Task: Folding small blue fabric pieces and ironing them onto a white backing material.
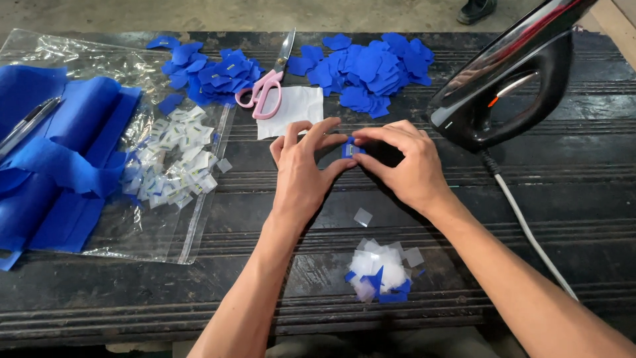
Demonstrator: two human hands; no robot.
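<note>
A small blue fabric patch [352, 148] is pinched between fingers of the left hand [301, 174] and right hand [405, 162], where it could be scorched by the nearby iron [510, 79] if hot.

The small blue fabric piece [351, 147] pinched between the left hand [301, 174] and the right hand [405, 164] is mostly covered by fingertips; only a sliver and a pale tag on it show, and the tag's marking is too small to tell. Up and right of the grip, the black iron [503, 79] is cut off by the top edge, and its white cord [530, 232] vanishes behind the right forearm. Far left of the grip, the blue fabric sheets [46, 166] run off the left edge. Beyond the table, a shoe [476, 9] is cropped by the top edge.
</note>
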